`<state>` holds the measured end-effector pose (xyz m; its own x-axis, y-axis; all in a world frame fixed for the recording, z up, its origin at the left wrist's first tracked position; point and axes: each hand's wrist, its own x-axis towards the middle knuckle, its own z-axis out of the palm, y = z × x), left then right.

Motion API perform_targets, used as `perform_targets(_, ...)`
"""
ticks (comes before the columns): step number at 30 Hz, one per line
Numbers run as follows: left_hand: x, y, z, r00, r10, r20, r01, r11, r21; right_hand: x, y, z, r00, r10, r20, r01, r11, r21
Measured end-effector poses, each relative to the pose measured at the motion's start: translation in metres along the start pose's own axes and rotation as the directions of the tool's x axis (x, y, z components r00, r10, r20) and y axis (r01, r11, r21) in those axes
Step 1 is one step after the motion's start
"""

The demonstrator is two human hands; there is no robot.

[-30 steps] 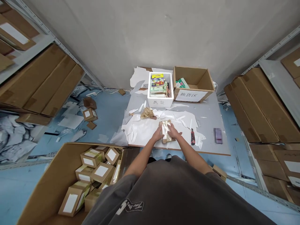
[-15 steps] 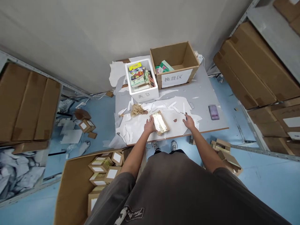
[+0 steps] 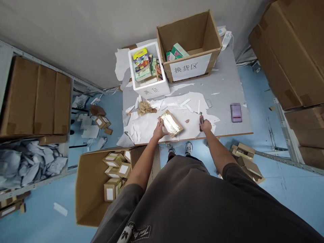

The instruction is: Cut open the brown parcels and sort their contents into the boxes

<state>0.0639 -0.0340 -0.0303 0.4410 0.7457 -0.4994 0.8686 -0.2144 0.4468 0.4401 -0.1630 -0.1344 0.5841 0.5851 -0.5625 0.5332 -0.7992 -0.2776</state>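
Note:
My left hand (image 3: 159, 130) grips the left end of a small cardboard box (image 3: 172, 124), its fingers on the far side and the thumb by the near edge. Glossy tape and a white label cover the top of this box, which lies near the table's front edge. To the right, my right hand (image 3: 206, 126) is closed around the lower part of a black and red box cutter (image 3: 201, 120), which points away from me. Crumpled brown tape (image 3: 145, 108) and white paper scraps (image 3: 174, 103) lie beyond the small box.
A white foam box (image 3: 149, 93) of packets and a cardboard carton (image 3: 192, 69) stand at the back of the table (image 3: 227, 91). A purple phone-like item (image 3: 236, 112) lies at right. Below left, a large carton (image 3: 88, 189) holds several parcels. Shelves flank both sides.
My view has shifted, so the table's things appear higher. The small box is turned and slightly tilted in my left hand. The box cutter shows more clearly in my right hand.

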Motion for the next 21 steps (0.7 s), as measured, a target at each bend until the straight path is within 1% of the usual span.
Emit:
perform_targets(3,0.009,0.011,0.01,1.0,0.025,0.003,-0.025,0.997,-0.072,0.007,-0.003,-0.009,0.997,0.024,0.067,-0.024,1.0,0.002)
perform_targets(6,0.022,0.018,0.015,1.0,0.014,0.015,-0.013,0.994,-0.113,0.006,-0.011,-0.025,0.998,-0.021,0.064,0.015,0.995,0.1)
perform_targets(9,0.033,0.02,0.016,0.999,-0.03,0.032,0.034,0.991,-0.129,-0.003,-0.031,-0.042,0.989,-0.144,0.042,0.125,0.948,0.293)
perform_targets(11,0.037,0.02,0.017,0.996,-0.069,0.048,0.075,0.989,-0.129,-0.013,-0.055,-0.05,0.964,-0.262,0.049,0.221,0.889,0.401)
perform_targets(12,0.039,0.021,0.017,0.995,-0.087,0.055,0.093,0.987,-0.13,-0.02,-0.07,-0.052,0.944,-0.324,0.06,0.269,0.863,0.428)
perform_targets(15,0.04,0.027,0.017,0.988,-0.134,0.074,0.142,0.982,-0.121,-0.042,-0.123,-0.052,0.861,-0.494,0.123,0.416,0.821,0.39)
perform_targets(17,0.04,0.034,0.016,0.982,-0.169,0.086,0.176,0.981,-0.086,-0.057,-0.157,-0.047,0.804,-0.576,0.146,0.526,0.805,0.275)
perform_targets(19,0.039,0.042,0.014,0.976,-0.197,0.094,0.202,0.978,-0.044,-0.07,-0.184,-0.04,0.774,-0.603,0.194,0.589,0.798,0.131)
perform_targets(21,0.037,0.049,0.011,0.973,-0.21,0.094,0.212,0.977,-0.016,-0.08,-0.202,-0.035,0.768,-0.585,0.259,0.604,0.797,0.009)
